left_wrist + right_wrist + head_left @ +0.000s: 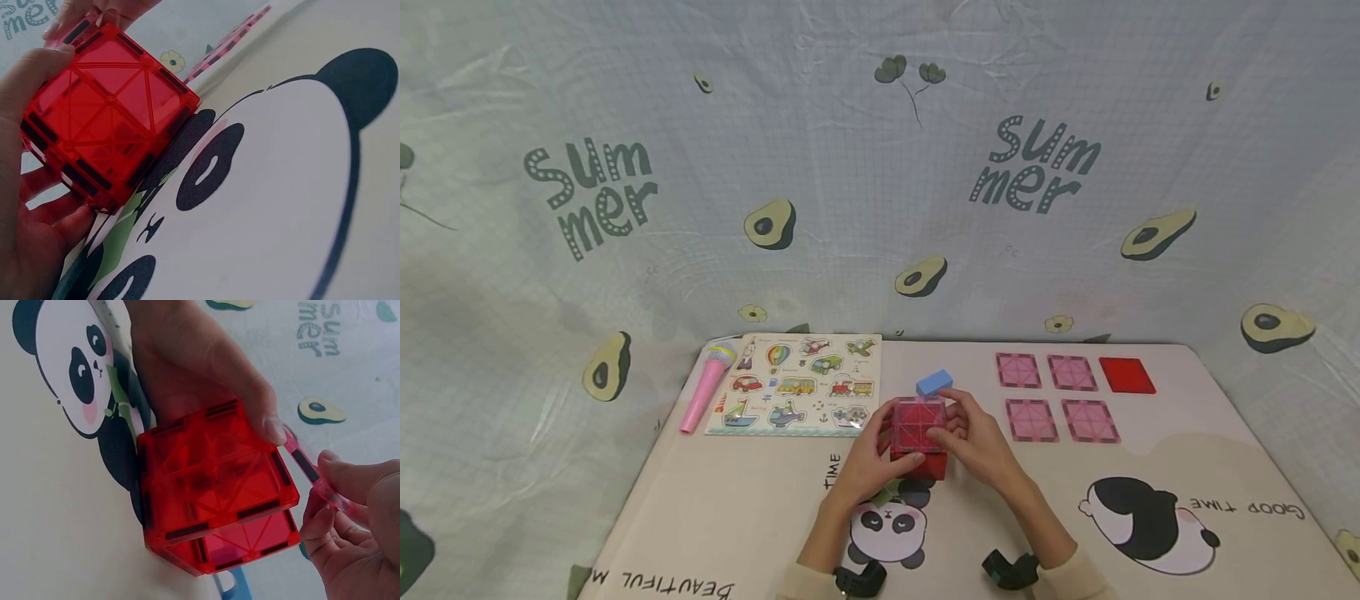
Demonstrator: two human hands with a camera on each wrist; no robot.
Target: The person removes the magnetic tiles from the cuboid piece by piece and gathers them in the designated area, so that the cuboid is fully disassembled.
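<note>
A red see-through box of magnetic tiles point(212, 481) stands on the mat, its walls joined at the edges. My left hand point(874, 458) grips it from the left, the thumb along its upper edge in the right wrist view. Over the box, my right hand point(977, 437) pinches a pink magnetic tile point(305, 464) between thumb and fingers. That tile is tilted, one edge close to the box's top rim and the left thumb; whether they touch I cannot tell. Just behind the hands lies a blue block point(934, 383).
Several pink magnetic tiles point(1032, 420) and one red tile point(1127, 376) lie in rows at the back right. At the back left are a vehicle picture puzzle board point(805, 387) and a pink toy microphone point(703, 392). A printed cloth point(850, 167) hangs behind the table.
</note>
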